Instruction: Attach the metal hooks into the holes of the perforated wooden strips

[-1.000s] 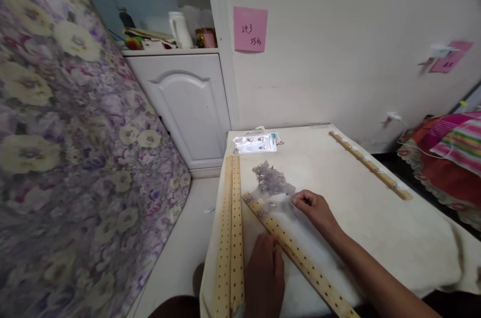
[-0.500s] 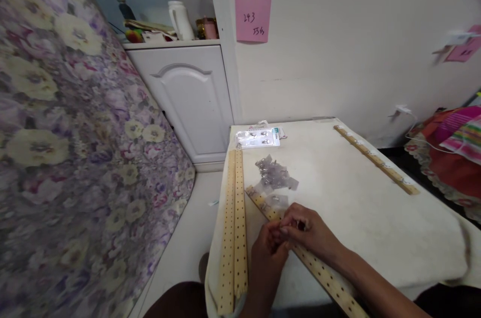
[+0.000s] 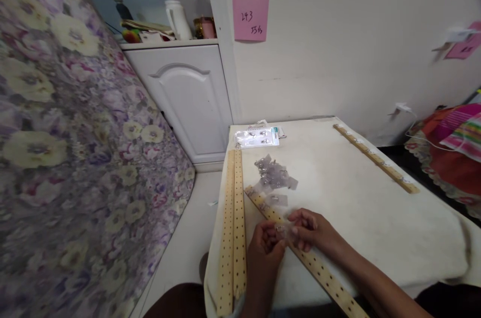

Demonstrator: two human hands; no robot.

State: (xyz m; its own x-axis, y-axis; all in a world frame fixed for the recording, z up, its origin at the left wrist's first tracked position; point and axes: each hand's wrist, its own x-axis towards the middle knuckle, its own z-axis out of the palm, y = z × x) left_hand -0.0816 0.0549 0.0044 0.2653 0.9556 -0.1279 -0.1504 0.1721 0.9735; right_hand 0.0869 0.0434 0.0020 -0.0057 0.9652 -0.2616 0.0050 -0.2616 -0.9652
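Between my two hands, above a pale wooden strip with holes (image 3: 319,268), is a small clear plastic packet (image 3: 281,230) with something shiny in or on it, too small to make out. My left hand (image 3: 266,245) is closed, its fingers curled at the packet's left side. From the other side my right hand (image 3: 311,230) pinches the packet's edge. The strip runs diagonally under the hands, and small metal pieces sit at its far end. Another packet (image 3: 277,200) lies just beyond the hands, beside a pile of clear packets (image 3: 273,174).
Two more perforated wooden strips (image 3: 239,218) lie along the table's left edge. At the back is a clear blister pack (image 3: 255,137). A wooden strip with hooks (image 3: 376,157) lies along the right side. The cloth-covered table (image 3: 406,238) stands against the wall.
My hands have drawn slightly apart, the right one moving to the right. The clear packet, hidden by the fingers before, now shows between them.
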